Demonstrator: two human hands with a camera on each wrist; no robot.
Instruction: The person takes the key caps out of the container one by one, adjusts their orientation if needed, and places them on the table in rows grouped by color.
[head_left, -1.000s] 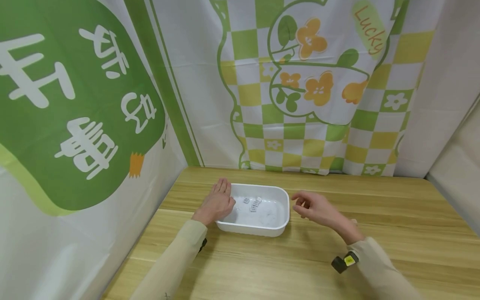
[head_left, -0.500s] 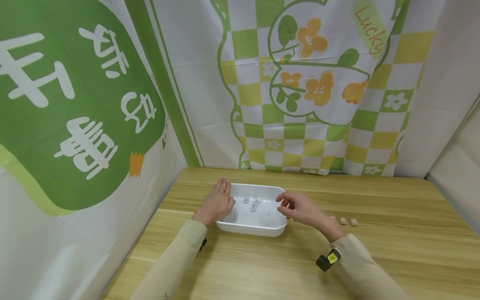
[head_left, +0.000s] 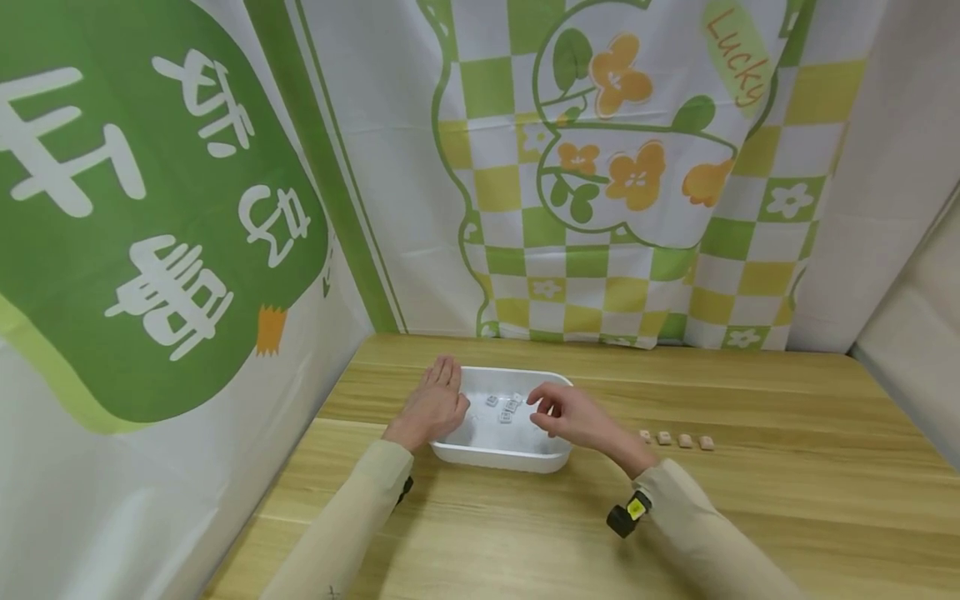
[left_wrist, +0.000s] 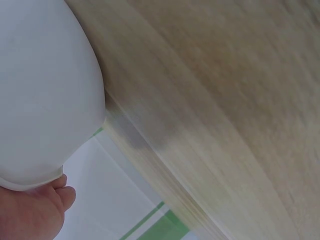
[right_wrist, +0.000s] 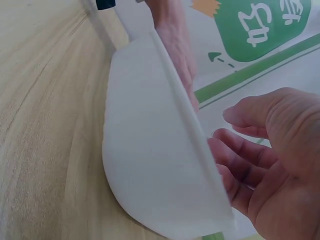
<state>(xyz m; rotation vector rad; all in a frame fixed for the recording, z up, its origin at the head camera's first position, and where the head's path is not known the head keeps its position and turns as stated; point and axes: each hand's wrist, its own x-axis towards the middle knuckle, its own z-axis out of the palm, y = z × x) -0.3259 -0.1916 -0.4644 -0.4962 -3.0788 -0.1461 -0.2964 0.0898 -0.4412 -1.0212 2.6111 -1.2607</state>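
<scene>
A white plastic container (head_left: 501, 457) stands on the wooden table, with several small square grey-white pieces (head_left: 506, 417), keycap-like with dark markings, on its floor. My left hand (head_left: 430, 410) rests along its left rim, fingers straight and together, thumb on the inner side. In the left wrist view none of its fingers lie over the outer wall. My right hand (head_left: 573, 415) is over the container's right side, fingers loosely bent. The right wrist view shows its thumb (right_wrist: 245, 111) apart from the fingers, with nothing between them.
Several small beige square pieces (head_left: 685, 441) lie in a row on the table (head_left: 787, 500) to the right, one partly behind the right forearm. A patterned green and white curtain (head_left: 585, 275) hangs at the back, another cloth (head_left: 300, 358) on the left.
My right hand has moved left from beside the container to over its inside. More of the beige row shows behind the forearm. The left hand has stayed on the rim.
</scene>
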